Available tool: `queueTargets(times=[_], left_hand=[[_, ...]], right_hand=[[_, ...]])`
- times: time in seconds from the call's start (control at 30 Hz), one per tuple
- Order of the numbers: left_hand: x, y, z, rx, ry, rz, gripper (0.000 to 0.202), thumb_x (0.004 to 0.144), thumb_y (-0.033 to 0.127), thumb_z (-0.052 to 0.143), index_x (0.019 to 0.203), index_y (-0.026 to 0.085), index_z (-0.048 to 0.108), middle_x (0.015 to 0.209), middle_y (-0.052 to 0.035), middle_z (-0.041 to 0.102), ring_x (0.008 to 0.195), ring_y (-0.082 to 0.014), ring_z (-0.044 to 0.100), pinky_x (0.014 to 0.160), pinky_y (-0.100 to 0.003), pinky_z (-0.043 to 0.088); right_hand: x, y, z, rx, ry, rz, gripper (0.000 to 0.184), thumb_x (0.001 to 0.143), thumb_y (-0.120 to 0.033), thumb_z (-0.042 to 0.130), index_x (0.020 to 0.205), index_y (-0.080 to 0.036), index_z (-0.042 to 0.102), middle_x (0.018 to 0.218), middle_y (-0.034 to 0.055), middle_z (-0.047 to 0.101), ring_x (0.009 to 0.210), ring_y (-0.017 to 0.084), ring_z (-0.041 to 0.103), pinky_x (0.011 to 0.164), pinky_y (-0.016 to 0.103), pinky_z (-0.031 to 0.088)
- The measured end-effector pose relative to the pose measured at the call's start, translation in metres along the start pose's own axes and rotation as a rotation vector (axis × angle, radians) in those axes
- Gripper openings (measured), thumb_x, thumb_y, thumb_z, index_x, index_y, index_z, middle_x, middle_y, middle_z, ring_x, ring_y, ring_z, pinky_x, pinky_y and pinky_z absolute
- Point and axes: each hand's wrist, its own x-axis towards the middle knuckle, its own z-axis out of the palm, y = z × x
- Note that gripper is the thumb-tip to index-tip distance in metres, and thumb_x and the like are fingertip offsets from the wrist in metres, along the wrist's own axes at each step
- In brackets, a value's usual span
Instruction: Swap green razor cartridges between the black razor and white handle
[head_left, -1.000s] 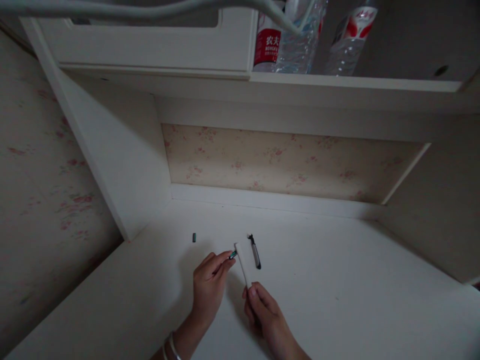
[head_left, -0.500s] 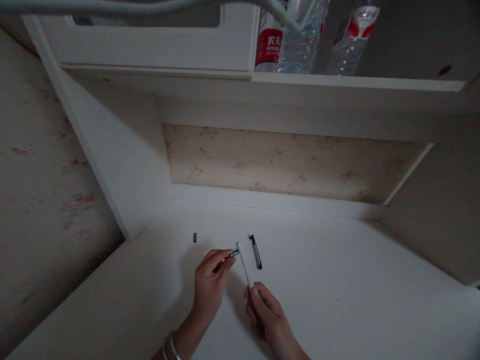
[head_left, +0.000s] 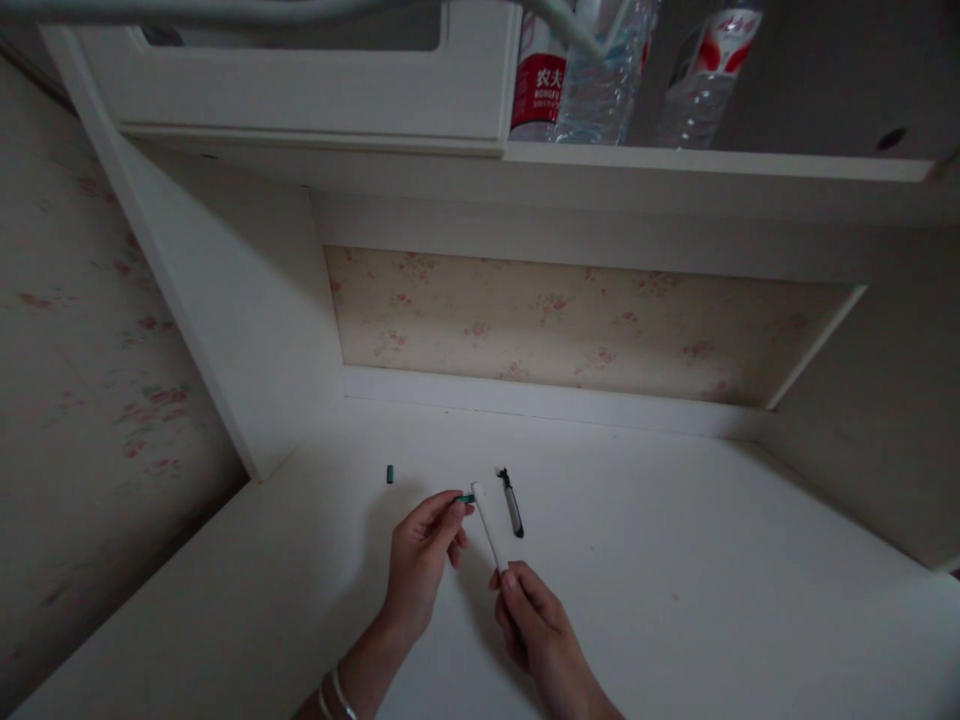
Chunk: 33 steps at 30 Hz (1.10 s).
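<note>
The left hand (head_left: 420,555) pinched a green piece (head_left: 466,498) at the far end of a white stick (head_left: 490,525); the right hand (head_left: 529,615) gripped its near end. On the worktop (head_left: 660,530), a black tool (head_left: 511,503) lay right, a dark block (head_left: 390,474) left.

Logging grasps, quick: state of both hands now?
Left hand: closed, pinching a small green piece.
Right hand: closed, holding a slim white handle.
</note>
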Motion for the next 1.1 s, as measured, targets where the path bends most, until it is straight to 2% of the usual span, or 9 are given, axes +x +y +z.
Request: queueTargets(times=[0.23, 0.47, 0.7, 0.8, 0.97, 1.1], left_hand=[[-0.0010, -0.0015, -0.0024, -0.165, -0.045, -0.065, 0.031, 0.077, 0.035, 0.069, 0.099, 0.013, 0.066, 0.090, -0.0099, 0.067, 0.058, -0.0087, 0.053, 0.045, -0.019, 0.038], [0.0028, 0.0013, -0.0019, -0.330, -0.028, -0.178, 0.023, 0.071, 0.028, 0.075, 0.087, 0.013, 0.067, 0.070, -0.0033, 0.065, 0.050, -0.0047, 0.047, 0.042, -0.015, 0.033], [-0.0003, 0.0037, -0.0024, -0.340, -0.094, -0.201, 0.020, 0.073, 0.026, 0.073, 0.088, 0.014, 0.068, 0.070, -0.0037, 0.066, 0.046, -0.0043, 0.047, 0.041, -0.015, 0.032], [-0.0005, 0.0038, -0.0017, -0.345, -0.092, -0.207, 0.024, 0.071, 0.026, 0.075, 0.090, 0.013, 0.069, 0.071, -0.0045, 0.067, 0.048, -0.0042, 0.048, 0.043, -0.015, 0.034], [0.0002, 0.0023, -0.0017, -0.383, -0.072, -0.239, 0.028, 0.065, 0.026, 0.081, 0.087, 0.013, 0.070, 0.073, -0.0041, 0.067, 0.054, -0.0043, 0.051, 0.047, -0.013, 0.038], [0.0002, 0.0014, -0.0028, -0.415, -0.078, -0.240, 0.029, 0.065, 0.026, 0.081, 0.089, 0.013, 0.071, 0.074, -0.0040, 0.067, 0.054, -0.0040, 0.051, 0.048, -0.013, 0.038]], right_hand=[[0.0028, 0.0048, -0.0023, -0.009, 0.024, -0.014, 0.048, 0.084, -0.067, 0.050, 0.085, -0.020, 0.051, 0.055, -0.0086, 0.029, 0.045, 0.007, 0.019, 0.040, 0.020, 0.012], [0.0004, 0.0020, -0.0011, -0.015, 0.036, -0.015, 0.049, 0.083, -0.068, 0.050, 0.083, -0.019, 0.051, 0.054, -0.0089, 0.027, 0.046, 0.007, 0.019, 0.040, 0.020, 0.013], [0.0011, -0.0016, -0.0005, -0.018, 0.028, -0.025, 0.049, 0.083, -0.068, 0.050, 0.083, -0.019, 0.050, 0.054, -0.0092, 0.026, 0.046, 0.008, 0.018, 0.041, 0.020, 0.012], [0.0008, -0.0004, -0.0013, -0.036, 0.031, -0.017, 0.049, 0.083, -0.068, 0.049, 0.083, -0.019, 0.050, 0.055, -0.0088, 0.028, 0.046, 0.007, 0.019, 0.041, 0.020, 0.012], [-0.0013, 0.0007, -0.0012, -0.061, -0.036, -0.020, 0.049, 0.085, -0.068, 0.048, 0.086, -0.018, 0.052, 0.056, -0.0081, 0.031, 0.046, 0.007, 0.020, 0.041, 0.020, 0.012], [-0.0005, -0.0022, -0.0019, -0.037, 0.044, -0.042, 0.048, 0.084, -0.068, 0.048, 0.085, -0.019, 0.051, 0.054, -0.0088, 0.027, 0.046, 0.008, 0.019, 0.041, 0.021, 0.013]])
